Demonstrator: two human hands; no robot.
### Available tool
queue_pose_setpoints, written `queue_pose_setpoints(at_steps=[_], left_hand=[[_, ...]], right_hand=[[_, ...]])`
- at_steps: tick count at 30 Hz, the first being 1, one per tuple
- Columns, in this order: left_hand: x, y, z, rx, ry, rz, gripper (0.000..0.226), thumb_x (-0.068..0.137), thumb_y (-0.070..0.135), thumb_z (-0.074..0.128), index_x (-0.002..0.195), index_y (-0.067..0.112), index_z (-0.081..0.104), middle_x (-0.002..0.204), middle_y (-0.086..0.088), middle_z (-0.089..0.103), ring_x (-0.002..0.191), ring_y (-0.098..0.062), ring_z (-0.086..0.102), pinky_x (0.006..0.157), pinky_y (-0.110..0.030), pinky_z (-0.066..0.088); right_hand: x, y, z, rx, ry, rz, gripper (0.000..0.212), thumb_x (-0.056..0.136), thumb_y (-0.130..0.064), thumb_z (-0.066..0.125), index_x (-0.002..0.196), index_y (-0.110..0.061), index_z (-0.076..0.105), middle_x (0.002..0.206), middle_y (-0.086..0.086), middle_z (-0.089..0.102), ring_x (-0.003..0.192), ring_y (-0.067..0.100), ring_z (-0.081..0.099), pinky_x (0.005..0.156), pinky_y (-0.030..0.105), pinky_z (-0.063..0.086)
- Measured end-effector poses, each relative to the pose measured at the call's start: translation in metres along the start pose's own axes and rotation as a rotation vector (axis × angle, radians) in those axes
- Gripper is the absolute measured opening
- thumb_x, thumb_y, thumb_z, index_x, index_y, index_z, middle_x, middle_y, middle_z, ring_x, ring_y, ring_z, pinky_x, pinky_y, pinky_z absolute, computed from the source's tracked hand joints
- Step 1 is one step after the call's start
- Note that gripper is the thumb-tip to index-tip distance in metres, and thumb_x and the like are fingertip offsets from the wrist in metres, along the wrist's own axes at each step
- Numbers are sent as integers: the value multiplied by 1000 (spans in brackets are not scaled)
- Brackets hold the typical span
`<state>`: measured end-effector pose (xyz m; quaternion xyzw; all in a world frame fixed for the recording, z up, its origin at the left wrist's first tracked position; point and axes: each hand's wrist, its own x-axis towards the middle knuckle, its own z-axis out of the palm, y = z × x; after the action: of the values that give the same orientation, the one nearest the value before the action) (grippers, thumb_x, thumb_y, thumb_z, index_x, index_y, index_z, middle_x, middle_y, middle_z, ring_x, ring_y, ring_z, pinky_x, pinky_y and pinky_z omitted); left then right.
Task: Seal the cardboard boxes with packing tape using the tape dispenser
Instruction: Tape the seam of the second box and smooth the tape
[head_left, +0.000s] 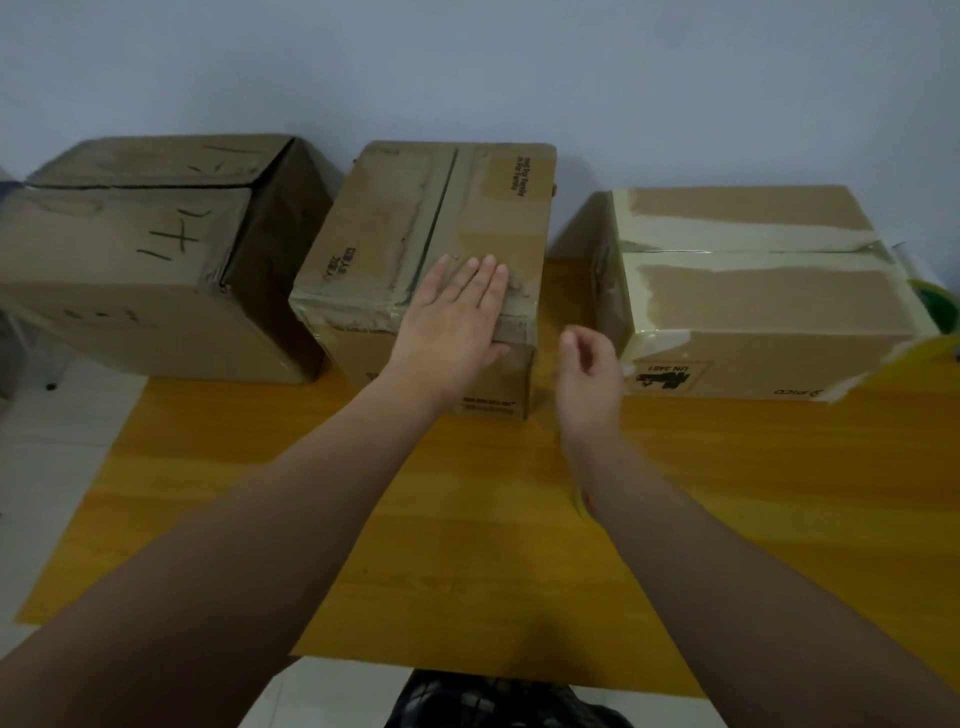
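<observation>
Pressing my left hand (457, 317) flat, fingers spread, on middle box (431, 223) near taped front edge. My right hand (589, 374) hovered loosely curled, empty, between it and taped right box (753, 291). Marked left box (145, 249) well apart; all stood on wooden table (467, 519). Dispenser: couldn't tell where.

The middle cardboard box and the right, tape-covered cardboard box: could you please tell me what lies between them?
In the head view, only bare orange-brown wooden table shows between the middle cardboard box and the right, tape-covered cardboard box; the right hand hovers nearer the camera.
</observation>
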<state>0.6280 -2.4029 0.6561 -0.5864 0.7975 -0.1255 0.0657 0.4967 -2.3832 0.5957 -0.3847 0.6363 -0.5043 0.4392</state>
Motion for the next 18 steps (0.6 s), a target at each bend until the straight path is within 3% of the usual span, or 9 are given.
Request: queue_pose_setpoints(at_steps=[3,5,9,11,14,16,18], left_hand=[[-5,-5,2,-10,26,4,70,98,48,30,151,14,0,160,-3,4,146,-16,2,115,-36,-11],[-7,-5,3,-32,27,5,67,99,46,30,151,15,1,160,-2,5,146,-15,3,115,-36,-9],[-7,-2,6,-61,56,-15,63,101,40,31,151,15,4,159,-2,8,146,-15,7,116,-35,-8],[-7,-1,7,-60,56,-18,63,101,40,30,151,14,3,159,-3,7,146,-15,6,115,-35,-8],[-6,0,9,-58,44,-24,64,101,41,30,151,14,2,160,-2,5,146,-15,4,116,-34,-8],[-6,-1,9,-61,48,-27,64,101,42,31,151,14,2,160,-2,5,146,-15,5,116,-34,-8],[-6,-2,7,-65,51,-25,64,100,42,31,152,15,3,159,-2,6,146,-14,6,115,-34,-8]], right_hand=[[-9,-6,-7,254,-223,-125,46,101,-42,29,138,-21,45,133,-13,52,124,-6,45,104,18,36],[-14,-6,-3,235,-409,-90,68,92,-61,18,151,-26,22,155,-10,27,140,-2,23,113,23,19],[-23,-3,21,95,-509,29,75,87,-68,7,151,-31,-10,159,-12,-11,144,3,-6,108,23,3],[-22,12,24,-67,-490,-80,79,86,-63,13,148,-28,-19,158,-9,-19,143,5,-14,115,30,-5],[-19,45,14,-460,-534,-337,80,94,-62,20,144,-24,-30,157,-5,-25,141,5,-23,117,41,-13],[-15,55,5,-644,-565,-368,82,97,-56,27,143,-21,-32,158,-2,-22,143,8,-20,117,41,-13],[-9,52,-5,-651,-585,-355,74,101,-40,34,149,-20,-19,161,-3,-6,145,7,-7,119,35,-4]])
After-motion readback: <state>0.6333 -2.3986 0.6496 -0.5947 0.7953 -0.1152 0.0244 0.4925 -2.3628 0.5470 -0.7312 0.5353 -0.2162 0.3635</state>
